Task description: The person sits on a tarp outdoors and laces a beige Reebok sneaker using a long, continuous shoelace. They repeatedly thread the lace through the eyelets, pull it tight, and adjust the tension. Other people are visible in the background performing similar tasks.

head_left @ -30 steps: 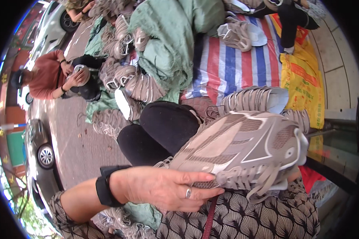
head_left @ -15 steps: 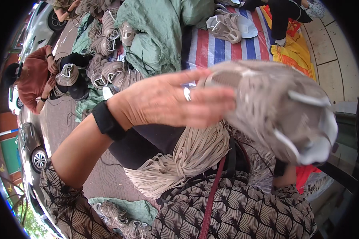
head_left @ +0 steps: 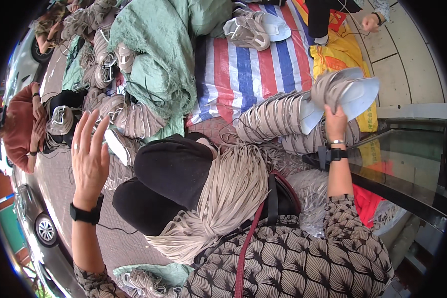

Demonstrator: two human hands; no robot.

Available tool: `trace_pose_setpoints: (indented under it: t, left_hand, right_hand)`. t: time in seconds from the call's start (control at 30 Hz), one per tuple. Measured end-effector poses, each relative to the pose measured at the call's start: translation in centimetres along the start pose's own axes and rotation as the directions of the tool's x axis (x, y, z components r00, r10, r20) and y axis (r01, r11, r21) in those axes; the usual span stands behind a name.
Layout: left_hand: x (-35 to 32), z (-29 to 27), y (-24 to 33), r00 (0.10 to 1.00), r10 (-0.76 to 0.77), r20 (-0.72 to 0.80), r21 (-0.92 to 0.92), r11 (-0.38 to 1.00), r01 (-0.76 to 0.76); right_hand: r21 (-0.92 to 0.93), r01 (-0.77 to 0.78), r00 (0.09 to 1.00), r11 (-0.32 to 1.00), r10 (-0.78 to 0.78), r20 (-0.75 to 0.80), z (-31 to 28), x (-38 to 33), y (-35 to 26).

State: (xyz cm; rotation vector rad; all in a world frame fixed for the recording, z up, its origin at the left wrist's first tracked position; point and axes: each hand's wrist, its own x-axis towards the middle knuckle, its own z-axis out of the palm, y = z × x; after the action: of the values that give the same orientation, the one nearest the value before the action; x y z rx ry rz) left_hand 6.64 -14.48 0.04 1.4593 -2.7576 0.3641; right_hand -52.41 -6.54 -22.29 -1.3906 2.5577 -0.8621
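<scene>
Tarp [head_left: 243, 69], striped red, white and blue, is filling the upper middle of the frame, with a green cloth heap [head_left: 154, 44] lying to its left and a yellow sack [head_left: 342, 54] at its right edge. Laces [head_left: 233, 188], a thick pale bundle, are draping over the black-clad lap in the centre. The grey shoe [head_left: 340, 92] has swung out since half a second ago, from right in front of the camera to the upper right, above the row of finished shoes [head_left: 278, 119]. The right hand [head_left: 335, 121] is gripping it from below, fingers closed round its heel. The left hand [head_left: 89, 159] has let go and is hanging open, empty, at centre left, with bare pavement showing beneath it. A glass edge [head_left: 402, 149] is crowding the right side.
</scene>
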Motion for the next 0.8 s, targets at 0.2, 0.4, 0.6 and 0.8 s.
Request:
trace_pose_setpoints:
  t: [0.2,0.4,0.6,0.8]
  left_hand:
    - [-4.5,3.2,-3.0,0.966,-0.246,-0.078,-0.095,0.966,0.239]
    - [-9.3,1.8,-5.9,0.898,-0.420,-0.129,-0.115,0.906,0.408]
    - [-13.0,3.4,-8.2,0.826,-0.551,-0.123,-0.153,0.833,0.532]
    - [-18.1,3.5,-9.0,0.758,-0.649,-0.066,-0.050,0.761,0.647]
  right_hand:
    - [0.111,-0.176,0.972,0.978,0.155,0.174,8.3,-3.8,13.7]
    - [0.052,-0.521,0.752,0.852,0.429,0.501,7.4,-1.7,7.5]
    - [0.254,-0.424,0.899,0.869,0.370,0.233,9.7,1.7,13.2]
    - [-0.294,-0.177,0.969,0.939,0.218,0.112,6.0,3.6,11.8]
